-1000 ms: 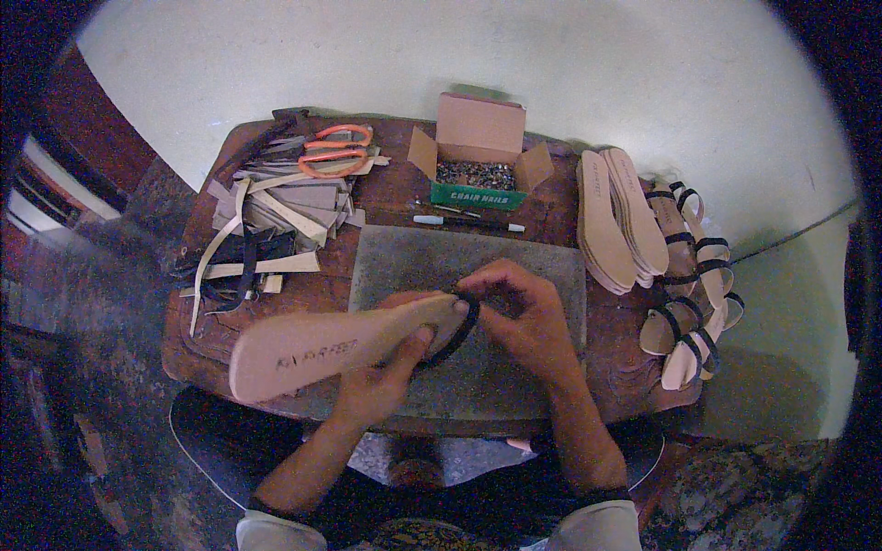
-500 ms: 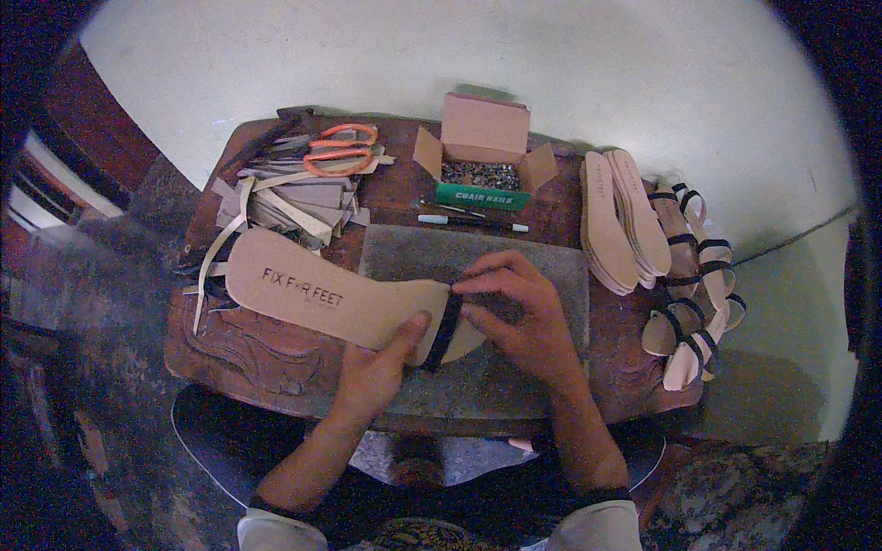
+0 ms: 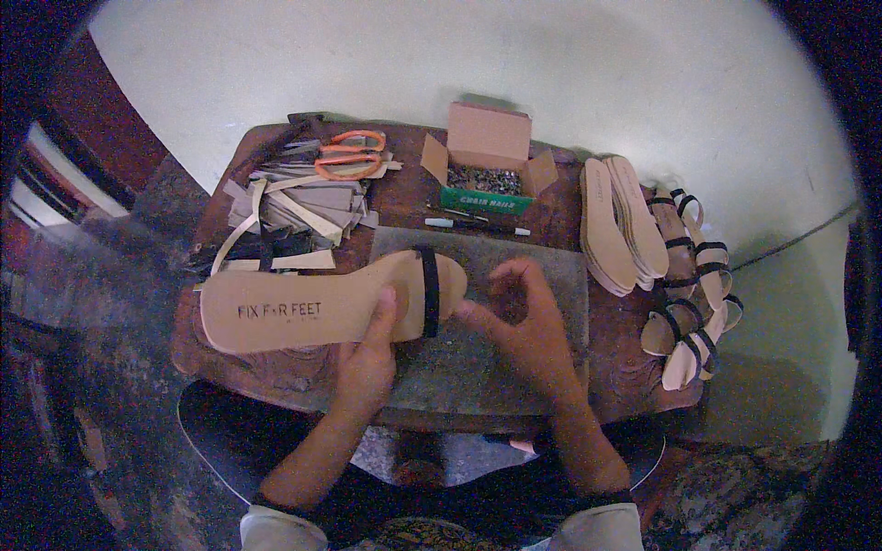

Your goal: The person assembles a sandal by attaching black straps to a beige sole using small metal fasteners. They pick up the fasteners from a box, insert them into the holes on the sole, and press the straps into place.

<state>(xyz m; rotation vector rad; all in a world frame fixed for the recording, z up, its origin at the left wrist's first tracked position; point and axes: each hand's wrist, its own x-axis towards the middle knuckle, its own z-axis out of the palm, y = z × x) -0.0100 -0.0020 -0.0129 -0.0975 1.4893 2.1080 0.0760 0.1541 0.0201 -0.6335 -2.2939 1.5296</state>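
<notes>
A tan sandal sole (image 3: 344, 312) with dark lettering lies level across the picture, above the worktable. My left hand (image 3: 369, 358) grips it at its middle, the thumb on top and the fingers hidden underneath. A black strap (image 3: 429, 292) runs across the sole close to its narrower right end. Just off that end is my right hand (image 3: 530, 321), with thumb and curled fingers apart and nothing seen between them. The thumb tip is at or very near the sole's edge; contact is unclear.
The carved wooden table (image 3: 625, 367) carries a grey mat (image 3: 524, 367). At the back are strip scraps (image 3: 322, 209), orange-handled scissors (image 3: 351, 170), an open box of nails (image 3: 487, 200) and a pen (image 3: 478, 227). Stacked soles (image 3: 602, 225) and strapped sandals (image 3: 703, 266) occupy the right side.
The sole has turned from slanting to level, its strapped end rising and its wide end moving down and left. My right hand has let go of the strap and moved slightly right.
</notes>
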